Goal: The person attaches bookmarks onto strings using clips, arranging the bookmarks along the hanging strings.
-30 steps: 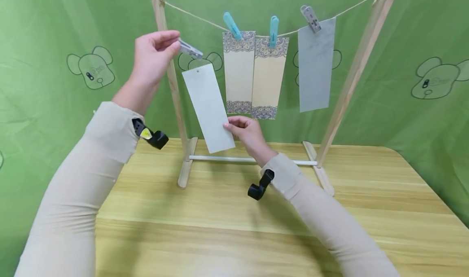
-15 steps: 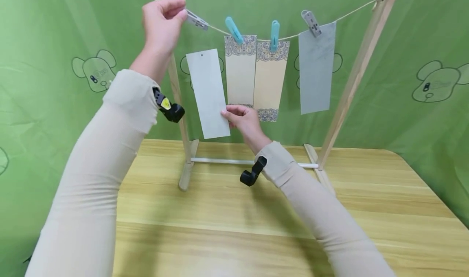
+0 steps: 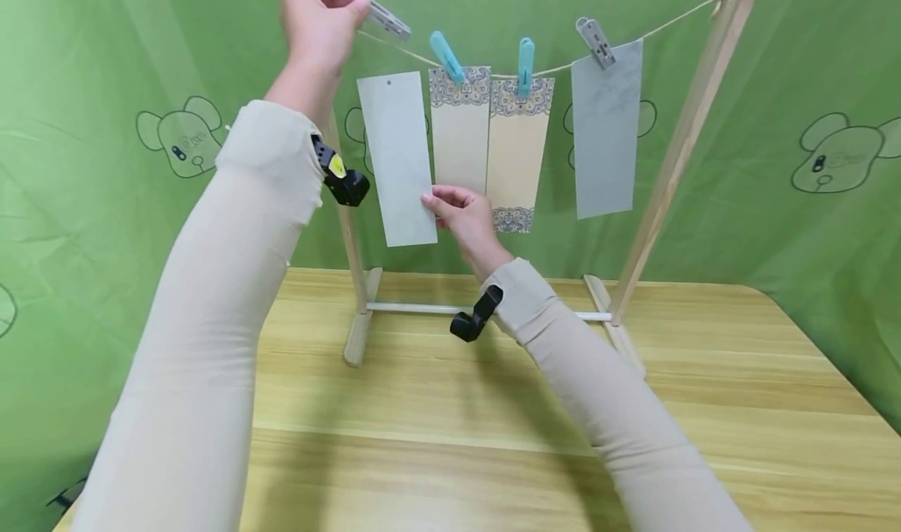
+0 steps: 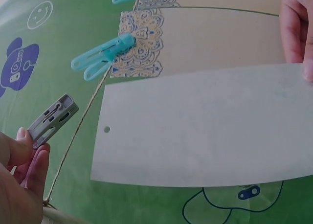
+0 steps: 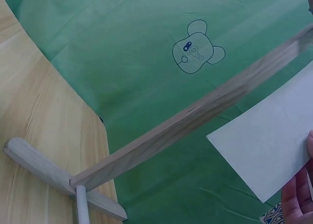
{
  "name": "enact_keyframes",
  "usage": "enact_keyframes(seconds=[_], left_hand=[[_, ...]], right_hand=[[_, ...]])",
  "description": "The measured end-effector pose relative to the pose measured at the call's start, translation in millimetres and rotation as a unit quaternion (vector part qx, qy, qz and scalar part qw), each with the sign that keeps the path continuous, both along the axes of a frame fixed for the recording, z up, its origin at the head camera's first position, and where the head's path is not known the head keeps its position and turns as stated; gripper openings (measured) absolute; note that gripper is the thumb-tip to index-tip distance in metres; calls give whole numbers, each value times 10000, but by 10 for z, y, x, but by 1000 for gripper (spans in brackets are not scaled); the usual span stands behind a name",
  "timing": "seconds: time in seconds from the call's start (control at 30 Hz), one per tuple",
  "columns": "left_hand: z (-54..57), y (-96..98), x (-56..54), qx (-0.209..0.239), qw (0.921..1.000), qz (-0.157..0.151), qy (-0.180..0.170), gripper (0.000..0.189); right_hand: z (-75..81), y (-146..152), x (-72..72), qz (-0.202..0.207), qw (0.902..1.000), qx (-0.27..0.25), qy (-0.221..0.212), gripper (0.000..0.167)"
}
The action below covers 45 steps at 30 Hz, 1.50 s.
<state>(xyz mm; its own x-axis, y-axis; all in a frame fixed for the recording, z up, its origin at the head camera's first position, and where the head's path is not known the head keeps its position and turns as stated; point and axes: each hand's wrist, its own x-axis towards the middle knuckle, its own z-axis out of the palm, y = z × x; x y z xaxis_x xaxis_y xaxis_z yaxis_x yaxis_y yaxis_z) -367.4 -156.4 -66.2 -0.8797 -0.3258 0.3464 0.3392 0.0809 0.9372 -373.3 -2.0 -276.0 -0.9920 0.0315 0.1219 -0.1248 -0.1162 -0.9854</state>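
My left hand (image 3: 320, 35) pinches a grey clothespin (image 3: 388, 19) by its handle end, just above the twine (image 3: 415, 55) near the left post. In the left wrist view the grey clothespin (image 4: 53, 120) points toward the twine. Lower down, my right hand (image 3: 466, 223) pinches the right edge of a plain pale grey paper card (image 3: 398, 164) between thumb and fingers. The card hangs nearly upright below the twine, with a small punched hole near its top edge. Part of the right hand (image 5: 299, 199) and the card's lower corner show in the right wrist view.
Two patterned cards (image 3: 461, 137) hang from the twine under turquoise clothespins (image 3: 525, 66). Farther right a grey card (image 3: 608, 133) hangs from another grey clothespin (image 3: 595, 43). A wooden frame (image 3: 683, 156) with a white crossbar (image 3: 415, 308) stands on the wooden table (image 3: 422, 438), before a green cloth.
The left hand has risen and moved right with the grey clothespin, up to the twine. The right hand has lifted the plain card, which now hangs straighter.
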Motion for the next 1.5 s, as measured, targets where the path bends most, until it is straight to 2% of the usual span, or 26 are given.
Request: enact_keyframes(seconds=[0.33, 0.7, 0.9, 1.2, 1.5], left_hand=[[43, -112, -59, 13, 9997, -48, -243, 23], [61, -125, -87, -323, 9982, 136, -488, 23], [76, -148, -96, -613, 9964, 242, -542, 22], [81, -146, -83, -1169, 9911, 455, -437, 21], [71, -141, -42, -1638, 9840, 461, -521, 21]], right_hand=[[72, -14, -57, -84, 9996, -217, 152, 25], [136, -104, -65, -59, 9996, -239, 166, 26], [142, -142, -75, -77, 9993, -339, 122, 26], [140, -172, -79, -92, 9991, -420, 66, 26], [156, -179, -102, -99, 9992, -381, 72, 25]])
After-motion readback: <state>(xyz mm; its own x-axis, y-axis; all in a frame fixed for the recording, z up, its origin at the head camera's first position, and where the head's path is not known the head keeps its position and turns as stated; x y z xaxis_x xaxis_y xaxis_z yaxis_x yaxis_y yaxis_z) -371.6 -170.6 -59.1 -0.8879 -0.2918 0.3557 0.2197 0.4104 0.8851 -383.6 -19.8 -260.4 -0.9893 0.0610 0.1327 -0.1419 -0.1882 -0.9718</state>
